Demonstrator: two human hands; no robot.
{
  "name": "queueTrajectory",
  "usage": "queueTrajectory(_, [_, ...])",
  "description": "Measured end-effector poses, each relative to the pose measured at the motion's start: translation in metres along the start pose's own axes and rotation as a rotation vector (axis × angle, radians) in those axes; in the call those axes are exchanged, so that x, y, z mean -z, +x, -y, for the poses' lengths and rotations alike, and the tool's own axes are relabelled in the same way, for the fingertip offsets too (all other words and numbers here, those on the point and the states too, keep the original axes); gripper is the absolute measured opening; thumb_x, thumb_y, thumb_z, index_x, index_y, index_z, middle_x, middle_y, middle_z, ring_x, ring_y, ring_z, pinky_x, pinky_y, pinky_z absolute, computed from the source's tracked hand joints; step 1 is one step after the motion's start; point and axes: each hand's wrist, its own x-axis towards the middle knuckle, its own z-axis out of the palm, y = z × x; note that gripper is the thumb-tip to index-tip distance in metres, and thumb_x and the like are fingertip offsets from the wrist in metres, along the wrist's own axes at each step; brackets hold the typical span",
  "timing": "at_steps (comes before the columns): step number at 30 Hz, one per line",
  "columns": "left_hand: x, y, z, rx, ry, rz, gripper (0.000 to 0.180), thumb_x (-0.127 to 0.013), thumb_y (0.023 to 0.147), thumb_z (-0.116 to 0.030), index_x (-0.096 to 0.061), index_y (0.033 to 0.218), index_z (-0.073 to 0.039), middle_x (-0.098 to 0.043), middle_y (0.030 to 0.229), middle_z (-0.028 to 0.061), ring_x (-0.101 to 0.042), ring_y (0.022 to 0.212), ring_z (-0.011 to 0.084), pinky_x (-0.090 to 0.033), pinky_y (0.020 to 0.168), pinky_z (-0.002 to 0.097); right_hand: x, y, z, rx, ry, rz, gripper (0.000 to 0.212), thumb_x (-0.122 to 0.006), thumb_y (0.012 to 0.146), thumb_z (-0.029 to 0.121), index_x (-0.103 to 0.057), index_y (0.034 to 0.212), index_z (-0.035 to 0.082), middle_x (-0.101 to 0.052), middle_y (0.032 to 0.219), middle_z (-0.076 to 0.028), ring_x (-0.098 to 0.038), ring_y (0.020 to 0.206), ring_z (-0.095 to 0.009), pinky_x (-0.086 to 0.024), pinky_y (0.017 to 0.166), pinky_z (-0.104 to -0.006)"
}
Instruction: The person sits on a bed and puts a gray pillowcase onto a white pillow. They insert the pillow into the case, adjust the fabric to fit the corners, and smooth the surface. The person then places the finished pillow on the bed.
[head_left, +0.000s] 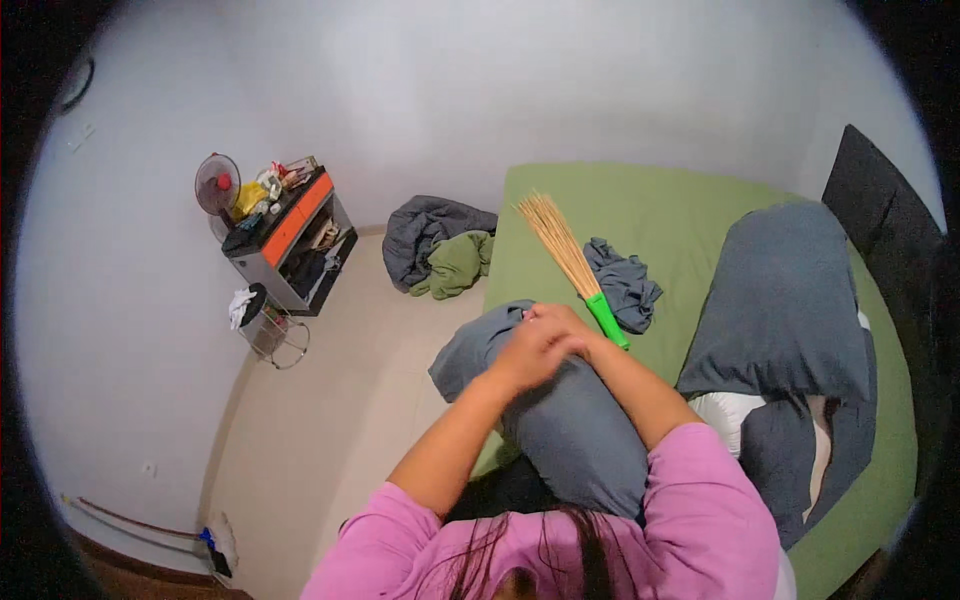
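A long, stuffed grey bolster (585, 430) lies in front of my body, with loose grey cloth of its cover (462, 360) at the far end. My right hand (558, 320) is closed at that far end, its fingertips on the cloth. Crossing close to the right wrist is my left hand (538, 352), over the bolster; its fingers are blurred, so their grip is unclear. Just beyond the right hand, a stick broom (562, 245) with a green handle lies on the bed, beside a crumpled grey cloth (625, 285).
The bed (690, 220) has a green sheet. On its right are a large grey pillow (785, 300) and a white pillow (728, 415). Grey and green bedding (430, 240) sits on the floor. A cabinet (300, 240) with a fan (217, 185) stands far left, near a wire-frame stand (275, 335).
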Motion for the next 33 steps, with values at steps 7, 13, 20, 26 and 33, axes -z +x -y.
queueTrajectory(7, [0.039,-0.020,0.040,0.245,0.360,-0.100,0.020,-0.062,0.074,-0.025,-0.060,0.085,-0.007,-0.056,0.086,0.0113,-0.052,0.087,0.0298,-0.043,0.074,0.0374,0.029,-0.019,0.041,-0.193,-0.319,-0.143,0.019,-0.049,0.080,0.021,-0.053,0.082,0.003,-0.055,0.074,-0.020,-0.053,0.071,-0.035,-0.042,0.064,-0.0382])
queueTrajectory(13, [0.051,-0.017,0.016,0.111,0.403,-0.020,0.014,-0.062,0.071,-0.017,-0.056,0.076,-0.006,-0.054,0.076,0.0107,-0.053,0.073,0.0297,-0.043,0.065,0.0365,0.058,-0.038,0.094,-0.243,0.018,0.329,0.011,-0.057,0.073,0.015,-0.053,0.076,0.004,-0.054,0.066,-0.011,-0.051,0.061,-0.026,-0.041,0.061,-0.0327])
queueTrajectory(20, [0.016,-0.047,-0.011,-0.063,-0.012,-0.078,0.011,-0.060,0.073,-0.013,-0.054,0.075,-0.004,-0.054,0.073,0.0101,-0.054,0.069,0.0274,-0.043,0.064,0.0337,0.047,-0.037,0.110,0.045,0.034,-0.107,0.024,-0.058,0.063,-0.003,-0.056,0.086,0.005,-0.050,0.084,-0.004,-0.048,0.074,-0.016,-0.041,0.066,-0.0277])
queueTrajectory(26, [0.021,-0.076,0.038,-0.047,0.036,-0.498,0.016,-0.060,0.074,-0.012,-0.053,0.086,-0.004,-0.053,0.084,0.0100,-0.051,0.083,0.0258,-0.041,0.072,0.0325,0.031,-0.044,0.090,0.094,-0.476,-0.321,0.003,-0.050,0.069,0.003,-0.050,0.072,0.002,-0.052,0.077,-0.019,-0.052,0.072,-0.035,-0.041,0.059,-0.0395])
queueTrajectory(33, [0.005,-0.085,0.069,0.086,0.034,-0.494,0.016,-0.058,0.077,-0.013,-0.051,0.088,-0.004,-0.054,0.082,0.0082,-0.052,0.082,0.0237,-0.041,0.074,0.0309,0.033,-0.044,0.087,-0.115,-0.332,-0.256,0.021,-0.054,0.069,0.012,-0.050,0.089,0.004,-0.052,0.069,-0.017,-0.053,0.065,-0.035,-0.042,0.060,-0.0372])
